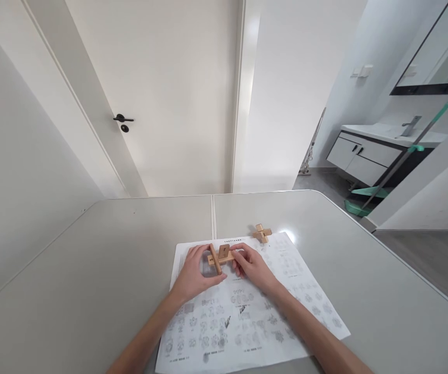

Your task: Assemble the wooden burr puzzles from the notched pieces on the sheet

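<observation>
My left hand (191, 275) holds a slim wooden puzzle piece (215, 259) between the thumb at its near end and a fingertip at its far end. Behind it lies a flat, lighter wooden piece (227, 258), pinched at its right end by my right hand (252, 265). A small wooden piece (224, 251) with a dark mark stands upright at the flat one. Whether the pieces are interlocked I cannot tell. Beneath both hands is a white printed sheet (305, 267) covered with small diagrams.
An assembled wooden cross-shaped puzzle (261, 234) sits at the sheet's far edge. The grey table (91, 291) has a seam and rounded corners. Beyond stand a white door (169, 93), a sink cabinet (367, 153) and a green dustpan (358, 209).
</observation>
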A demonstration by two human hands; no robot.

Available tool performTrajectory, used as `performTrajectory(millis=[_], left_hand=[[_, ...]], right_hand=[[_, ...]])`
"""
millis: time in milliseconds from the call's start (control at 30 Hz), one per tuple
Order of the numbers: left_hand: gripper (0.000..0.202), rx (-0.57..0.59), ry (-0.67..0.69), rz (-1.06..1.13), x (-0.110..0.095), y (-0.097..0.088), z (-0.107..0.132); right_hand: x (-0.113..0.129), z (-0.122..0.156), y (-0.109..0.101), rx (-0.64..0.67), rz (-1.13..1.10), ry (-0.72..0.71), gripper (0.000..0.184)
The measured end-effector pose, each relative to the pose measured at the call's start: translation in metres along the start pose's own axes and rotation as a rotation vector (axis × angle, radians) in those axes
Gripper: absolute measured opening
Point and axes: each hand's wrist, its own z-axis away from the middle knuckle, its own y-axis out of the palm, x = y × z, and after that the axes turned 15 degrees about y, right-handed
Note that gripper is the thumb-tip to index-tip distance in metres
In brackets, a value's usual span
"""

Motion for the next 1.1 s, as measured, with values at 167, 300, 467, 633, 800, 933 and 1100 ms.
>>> performTrajectory(millis=[167,300,467,633,800,933,1100], left_hand=[[0.076,0.018,0.006,-0.026,0.005,-0.003,-0.001],[0.077,0.009,-0.003,-0.044,0.009,-0.008,-0.001],[0.075,-0.051,-0.023,-0.120,0.023,-0.016,-0.002],[0.074,-0.185,-0.104,-0.322,0.036,-0.017,-0.002],[0.072,-0.217,-0.145,-0.438,0.037,-0.014,-0.001],[0.072,-0.200,-0.137,-0.497,0.038,-0.012,-0.001],[0.072,-0.188,-0.123,-0.545,0.041,-0.010,0.000]], right_hand=[[-0.002,0.000,-0.001,-0.067,0.040,-0.010,0.048],[-0.002,0.000,-0.002,-0.093,0.034,-0.002,0.048],[-0.003,-0.002,-0.004,-0.127,-0.011,0.009,0.051],[-0.004,-0.003,-0.004,-0.127,-0.005,0.008,0.052],[-0.002,0.000,-0.002,-0.118,0.005,0.023,0.052],[-0.001,-0.001,-0.002,-0.121,0.002,0.015,0.052],[-0.003,-0.002,-0.002,-0.120,0.010,0.012,0.049]])
